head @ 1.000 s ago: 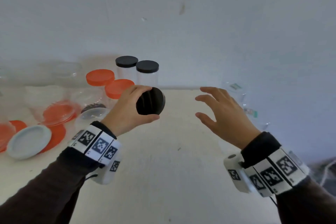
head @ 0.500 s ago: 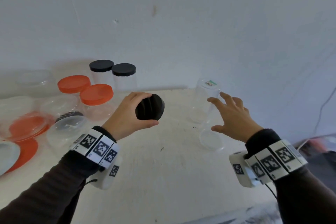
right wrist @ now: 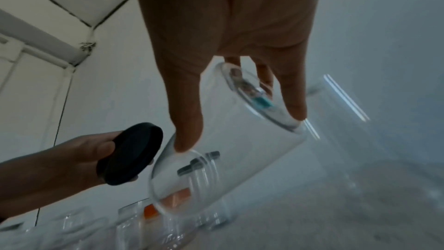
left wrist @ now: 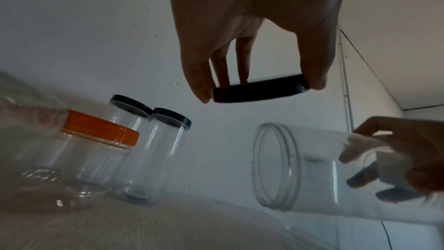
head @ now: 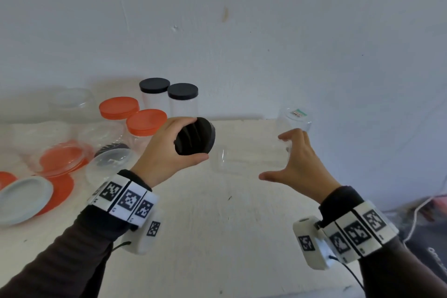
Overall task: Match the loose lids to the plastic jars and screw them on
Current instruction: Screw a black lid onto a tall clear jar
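Note:
My left hand (head: 198,139) grips a black screw lid (head: 193,143) by its rim, held up on edge above the white table (head: 217,237). My right hand (head: 272,156) holds a clear lidless plastic jar (head: 246,156) sideways in the air, its open mouth turned left toward the lid and a short gap away. The left wrist view shows the lid (left wrist: 260,90) above and left of the jar's threaded mouth (left wrist: 276,166). From the right wrist, my thumb and fingers span the jar (right wrist: 228,149) near its stickered base, with the lid (right wrist: 131,153) just left.
Another clear jar (head: 294,118) stands upside down at the back right by the wall. Two black-lidded jars (head: 182,101) and two orange-lidded jars (head: 146,123) stand at the back left. Open jars, loose orange lids (head: 58,159) and a white lid (head: 23,197) crowd the far left.
My right hand reached right to the lying clear jar, gripped it and brought it left toward the lid. My left hand kept holding the black lid in place.

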